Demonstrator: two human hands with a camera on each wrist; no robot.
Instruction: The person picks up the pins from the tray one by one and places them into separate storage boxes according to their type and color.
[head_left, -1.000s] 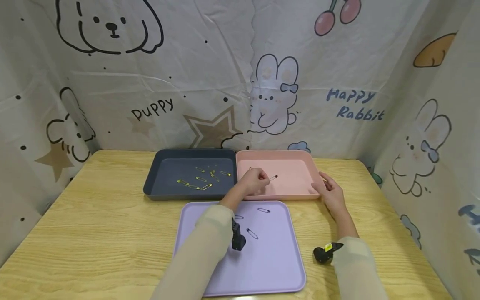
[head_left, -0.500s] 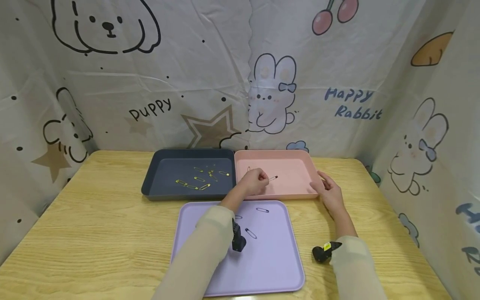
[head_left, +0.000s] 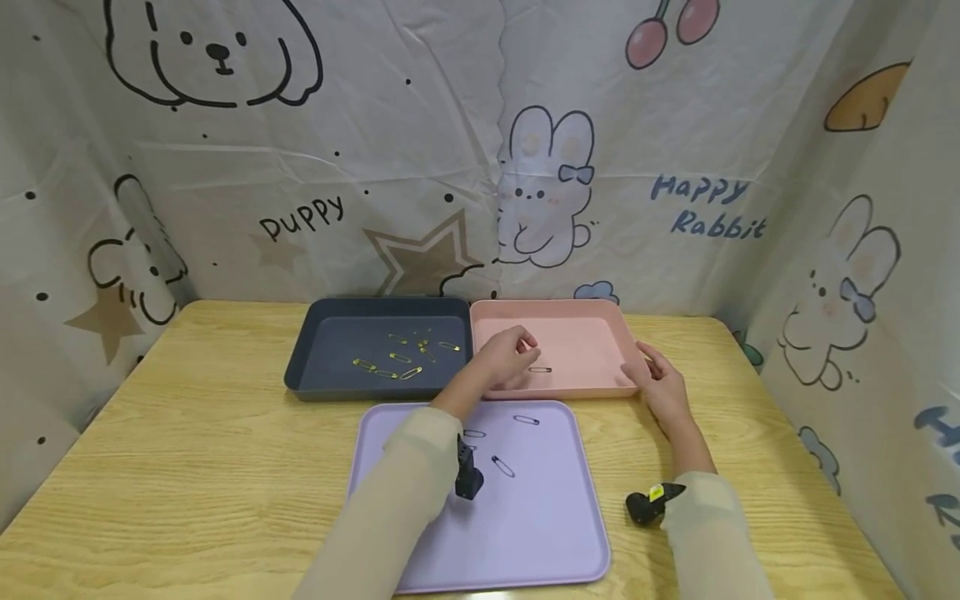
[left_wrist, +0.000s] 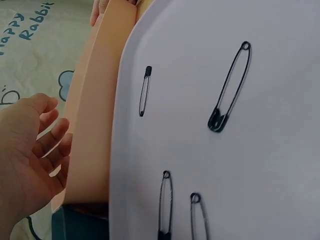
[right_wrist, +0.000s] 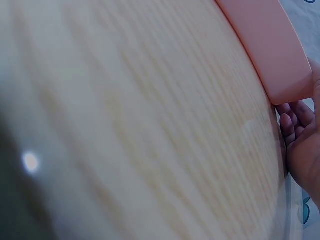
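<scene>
Pink and shallow, the plastic tray (head_left: 600,333) held a small dark safety pin (head_left: 540,369) lying loose just beside the left hand (head_left: 504,358), whose grip hung relaxed and empty. The right hand (head_left: 660,387) rested open-fingered against that tray's right edge on the wooden tabletop (head_left: 187,450).

- The counter (right_wrist: 125,125) fills the right wrist view as a blur.
- Two safety pins (left_wrist: 166,205) run off the left wrist view's bottom edge.
- The gold pins (head_left: 397,358) in the dark tray (head_left: 315,333) are too small to count.
</scene>
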